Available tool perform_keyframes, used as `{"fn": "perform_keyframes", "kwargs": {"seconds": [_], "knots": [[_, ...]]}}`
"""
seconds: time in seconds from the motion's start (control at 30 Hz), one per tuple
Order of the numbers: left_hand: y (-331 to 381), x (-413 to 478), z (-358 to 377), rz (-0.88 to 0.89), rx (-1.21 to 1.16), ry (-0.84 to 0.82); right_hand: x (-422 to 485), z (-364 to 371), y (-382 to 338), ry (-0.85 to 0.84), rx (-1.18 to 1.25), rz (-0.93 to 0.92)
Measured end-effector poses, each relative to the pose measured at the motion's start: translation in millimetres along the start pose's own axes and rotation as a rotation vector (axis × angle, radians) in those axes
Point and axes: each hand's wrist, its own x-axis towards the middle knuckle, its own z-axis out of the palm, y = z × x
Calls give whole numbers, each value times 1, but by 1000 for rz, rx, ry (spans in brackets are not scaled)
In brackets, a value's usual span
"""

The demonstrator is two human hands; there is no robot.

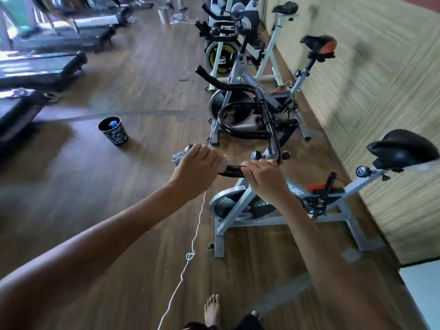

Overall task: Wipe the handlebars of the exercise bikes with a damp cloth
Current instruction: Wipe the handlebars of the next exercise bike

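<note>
Crumpled grey cloth (177, 158) clenched by left hand (197, 169) round black tubular handlebar (232, 170), bar gripped by right hand (266, 175) at 3 o'clock; full-wrap strokes judged best.

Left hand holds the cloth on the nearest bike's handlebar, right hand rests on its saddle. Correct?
Not quite: the head view shows the right hand gripping the handlebar beside the left hand and cloth, away from the saddle.

Three exercise bikes (281, 220) with three saddles (402, 148) run from three toward twelve o'clock, with a blurred fourth behind, about four treadmills (42, 67) at ten, one bucket (114, 136) at nine, one cloth (177, 158), one handlebar (232, 171), one cord (195, 236), one left hand (195, 167) and one right hand (264, 175).
</note>
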Motion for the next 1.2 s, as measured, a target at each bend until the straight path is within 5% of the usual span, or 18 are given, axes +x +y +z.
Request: {"fn": "perform_keyframes", "kwargs": {"seconds": [0.23,0.5,0.7,0.9,1.2], "knots": [[22,12,-8,-76,2,-139,-1,-3,-3,-35,20,21],[31,-2,9,-124,75,66,-6,3,-11,49,110,67],[28,-10,38,-135,59,414,-7,30,-10,367,91,43],[57,-2,85,-374,-3,830,1,58,-2,703,46,-96],[56,23,105,-621,-526,1202,10,75,5,1004,-49,-203]]}}
